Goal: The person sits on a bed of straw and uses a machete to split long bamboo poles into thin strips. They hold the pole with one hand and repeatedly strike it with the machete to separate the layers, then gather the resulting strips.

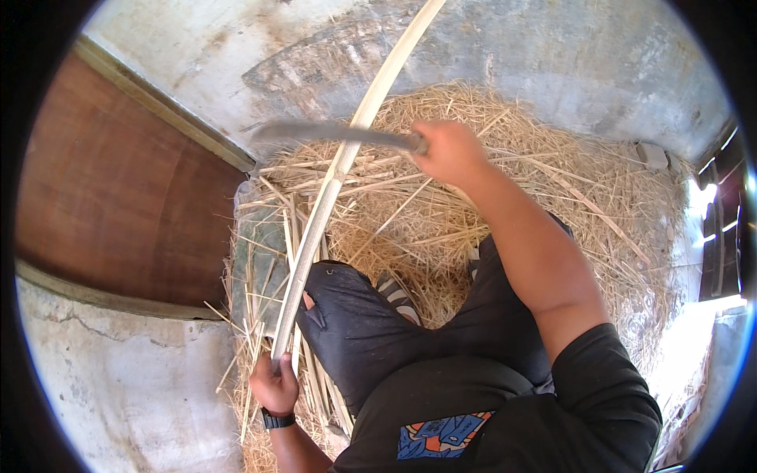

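Note:
My left hand (pixel 274 384) is closed around the lower end of a long split bamboo strip (pixel 322 209), which slants up and away past my left knee to the top of the view. The strip's pale inner side shows, with a node partway along it. In my right hand (pixel 451 154) is the handle of a machete (pixel 331 134), its long dark blade pointing left. The blade lies across the strip above the node; whether it touches the bamboo I cannot tell. Motion slightly blurs the blade.
Bamboo shavings and thin slivers (pixel 473 213) cover the floor around my feet. More split strips (pixel 315 386) lie beside my left leg. A brown wooden door (pixel 118 189) is at the left, a stained wall (pixel 552 63) stands ahead, and a small block (pixel 651 155) sits at the far right.

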`<action>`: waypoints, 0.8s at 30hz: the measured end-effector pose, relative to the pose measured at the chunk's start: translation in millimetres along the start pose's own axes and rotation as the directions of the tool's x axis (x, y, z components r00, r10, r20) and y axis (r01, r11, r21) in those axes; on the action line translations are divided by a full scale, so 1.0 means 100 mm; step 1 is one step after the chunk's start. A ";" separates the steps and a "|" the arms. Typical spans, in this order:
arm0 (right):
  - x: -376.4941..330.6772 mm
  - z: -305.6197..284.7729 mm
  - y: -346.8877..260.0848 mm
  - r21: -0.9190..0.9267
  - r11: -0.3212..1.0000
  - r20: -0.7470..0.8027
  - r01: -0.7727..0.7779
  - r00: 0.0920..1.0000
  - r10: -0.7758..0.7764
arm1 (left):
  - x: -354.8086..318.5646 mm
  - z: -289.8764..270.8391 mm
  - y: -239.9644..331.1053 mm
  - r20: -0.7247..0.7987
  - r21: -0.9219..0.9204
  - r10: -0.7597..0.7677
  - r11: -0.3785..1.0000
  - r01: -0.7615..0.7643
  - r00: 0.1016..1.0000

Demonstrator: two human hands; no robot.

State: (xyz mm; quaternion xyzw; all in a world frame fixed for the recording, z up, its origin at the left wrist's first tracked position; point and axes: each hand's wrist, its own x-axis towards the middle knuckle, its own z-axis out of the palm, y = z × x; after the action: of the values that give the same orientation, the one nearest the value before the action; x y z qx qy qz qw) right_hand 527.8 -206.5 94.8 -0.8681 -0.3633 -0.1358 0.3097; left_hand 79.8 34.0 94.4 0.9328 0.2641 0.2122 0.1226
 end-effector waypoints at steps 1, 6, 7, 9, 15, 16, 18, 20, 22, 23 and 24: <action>0.00 0.02 -0.06 -0.018 0.992 -0.006 0.125 0.992 -0.125 | 0.01 0.01 0.00 0.008 0.010 0.002 1.000 -0.003 1.000; 0.05 -0.10 0.01 -0.019 0.998 0.037 0.061 0.997 -0.060 | -0.07 -0.06 -0.03 -0.013 0.069 0.076 0.995 -0.075 0.997; 0.07 -0.12 0.12 0.065 0.996 0.077 -0.065 0.995 0.060 | -0.09 -0.08 -0.01 -0.034 0.073 0.107 0.992 -0.104 0.994; 0.11 -0.13 0.31 0.075 0.965 0.013 -0.253 0.967 0.253 | -0.22 -0.15 -0.14 0.011 0.047 0.043 0.998 -0.043 0.999; 0.02 0.02 0.20 0.155 0.984 0.123 -0.086 0.990 0.067 | -0.31 -0.09 -0.21 -0.057 0.143 0.086 0.987 -0.077 0.995; 0.02 0.10 0.18 0.169 0.983 0.114 0.070 0.989 -0.090 | -0.31 -0.07 -0.22 -0.076 0.153 0.082 0.986 -0.070 0.994; 0.02 0.02 -0.05 -0.020 0.977 0.169 0.211 0.964 -0.204 | -0.32 -0.05 -0.32 -0.110 0.170 0.079 0.984 -0.059 0.991; 0.05 0.02 -0.03 -0.063 0.980 0.211 0.188 0.962 -0.171 | -0.31 -0.15 -0.27 -0.122 0.228 0.094 0.972 -0.064 0.988; 0.12 0.14 0.21 0.037 0.999 0.248 0.015 0.968 -0.023 | -0.33 -0.24 -0.31 -0.102 0.180 0.068 0.982 -0.049 0.992; 0.11 0.09 0.27 0.086 0.986 0.221 -0.145 0.967 0.123 | -0.34 -0.28 -0.30 -0.087 0.175 0.057 0.984 -0.041 0.995; 0.11 0.03 0.33 0.139 0.944 0.202 -0.299 0.942 0.268 | -0.35 -0.32 -0.30 -0.072 0.170 0.046 0.985 -0.033 0.996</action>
State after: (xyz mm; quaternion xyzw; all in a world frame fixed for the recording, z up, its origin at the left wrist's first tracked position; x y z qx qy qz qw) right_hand 558.5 -216.8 83.3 -0.8910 -0.2707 0.0204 0.3639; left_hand 24.7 43.2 101.0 0.9362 0.2671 0.2267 0.0290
